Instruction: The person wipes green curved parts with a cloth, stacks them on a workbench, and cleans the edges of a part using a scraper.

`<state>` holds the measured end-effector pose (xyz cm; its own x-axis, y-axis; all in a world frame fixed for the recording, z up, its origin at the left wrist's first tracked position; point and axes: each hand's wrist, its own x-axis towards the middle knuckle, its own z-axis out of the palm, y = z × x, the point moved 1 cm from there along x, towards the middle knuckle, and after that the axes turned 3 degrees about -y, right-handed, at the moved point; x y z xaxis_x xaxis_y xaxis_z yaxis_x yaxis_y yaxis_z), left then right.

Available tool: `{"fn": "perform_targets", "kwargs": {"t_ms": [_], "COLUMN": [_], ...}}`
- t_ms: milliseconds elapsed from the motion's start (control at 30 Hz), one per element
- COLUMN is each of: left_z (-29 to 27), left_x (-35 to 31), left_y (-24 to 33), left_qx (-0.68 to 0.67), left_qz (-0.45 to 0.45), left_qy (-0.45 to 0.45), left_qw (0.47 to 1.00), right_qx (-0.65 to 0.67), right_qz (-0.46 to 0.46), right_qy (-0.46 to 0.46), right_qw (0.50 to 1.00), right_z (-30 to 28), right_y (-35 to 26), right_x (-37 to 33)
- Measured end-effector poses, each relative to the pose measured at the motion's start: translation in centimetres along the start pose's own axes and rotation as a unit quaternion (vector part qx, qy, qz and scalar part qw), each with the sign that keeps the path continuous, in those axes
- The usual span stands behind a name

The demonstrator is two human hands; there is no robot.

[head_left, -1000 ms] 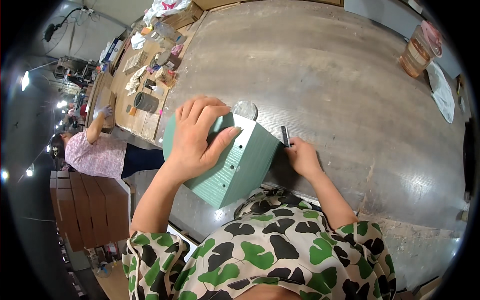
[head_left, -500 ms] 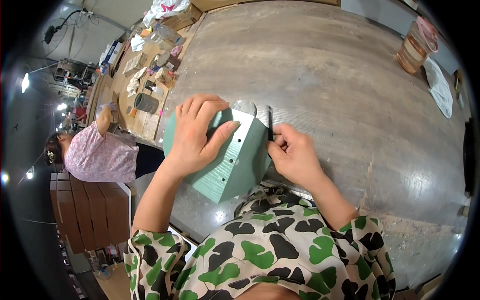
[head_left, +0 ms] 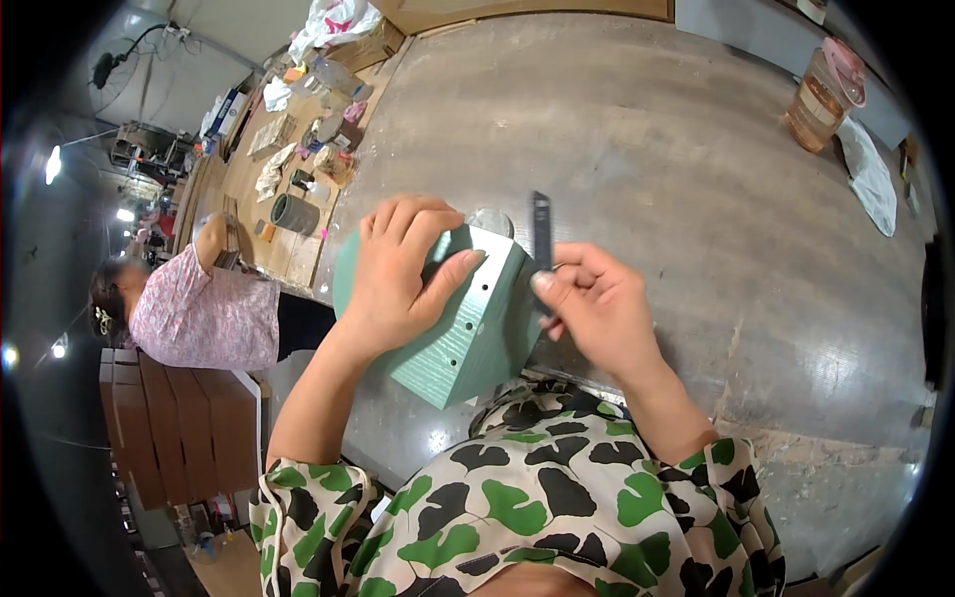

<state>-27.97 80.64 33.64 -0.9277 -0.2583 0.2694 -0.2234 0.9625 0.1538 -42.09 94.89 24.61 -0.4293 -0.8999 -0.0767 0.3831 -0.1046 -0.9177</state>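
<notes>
A pale green wood-grained piece (head_left: 435, 370) with several small dark holes along one face is tilted at the near edge of the table. My left hand (head_left: 398, 271) is wrapped over its upper part, the thumb lying along the top by the holes. Just right of the piece, my right hand (head_left: 605, 310) pinches a thin, dark, flat strip (head_left: 541, 227) between thumb and fingers. The strip stands roughly upright, its broad side showing; I cannot make out its exact kind. Behind the piece a greyish round object (head_left: 491, 221) is partly hidden.
The worn grey-brown table (head_left: 637, 129) stretches ahead and right. At its far right stand a pink-lidded jug (head_left: 824, 99) and a white plastic bag (head_left: 867, 179). A wooden side bench (head_left: 249, 189) at left holds jars, including a grey pot (head_left: 294, 213). A person (head_left: 199, 308) works beside it.
My right hand has turned, so the strip's broad side shows instead of its edge, and its tip is higher. The green piece and my left hand have shifted slightly right and nearer.
</notes>
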Motion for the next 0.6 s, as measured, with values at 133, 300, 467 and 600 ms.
{"fn": "perform_targets", "kwargs": {"t_ms": [133, 300, 467, 600], "left_z": [0.0, 0.5, 0.1, 0.8], "left_x": [0.6, 0.1, 1.0, 0.8], "left_y": [0.4, -0.3, 0.3, -0.4], "left_qx": [-0.012, -0.006, -0.009, -0.009], "left_qz": [0.016, -0.007, 0.01, 0.008], "left_qy": [0.006, -0.01, 0.014, 0.01], "left_qw": [1.0, 1.0, 1.0, 1.0], "right_qx": [-0.224, -0.031, -0.294, -0.356], "right_qz": [0.043, 0.006, 0.044, 0.017], "right_qy": [0.058, -0.064, 0.028, -0.035], "right_qw": [0.972, 0.997, 0.954, 0.934], "right_z": [-4.0, -0.3, -7.4, -3.9], "right_y": [7.2, -1.4, 7.5, 5.5], "right_x": [1.6, -0.4, 4.1, 2.8]}}
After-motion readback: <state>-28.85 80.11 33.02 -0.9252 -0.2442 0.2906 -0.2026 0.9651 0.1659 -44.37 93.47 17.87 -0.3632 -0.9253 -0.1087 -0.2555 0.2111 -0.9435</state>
